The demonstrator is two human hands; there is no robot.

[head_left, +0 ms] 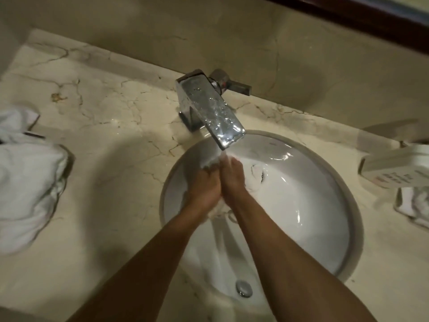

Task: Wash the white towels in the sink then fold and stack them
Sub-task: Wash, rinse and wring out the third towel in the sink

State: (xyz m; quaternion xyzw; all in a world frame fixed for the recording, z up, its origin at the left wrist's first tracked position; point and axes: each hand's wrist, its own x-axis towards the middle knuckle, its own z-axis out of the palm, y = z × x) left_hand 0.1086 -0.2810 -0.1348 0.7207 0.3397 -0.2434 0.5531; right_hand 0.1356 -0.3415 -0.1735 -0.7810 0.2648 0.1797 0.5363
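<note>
A wet white towel (251,176) is bunched between two hands under the running tap, over a round white sink (320,228). More crumpled white towels (27,182) lie heaped on the marble tabletop (111,117), far left of the sink.

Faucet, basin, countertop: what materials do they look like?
Square chrome faucet: polished metal, mirror glints, water droplets. Round white sink basin: glazed ceramic, probably, given glossy highlights. Beige veined countertop: polished marble or a lookalike, with brown veins and sheen.
</note>
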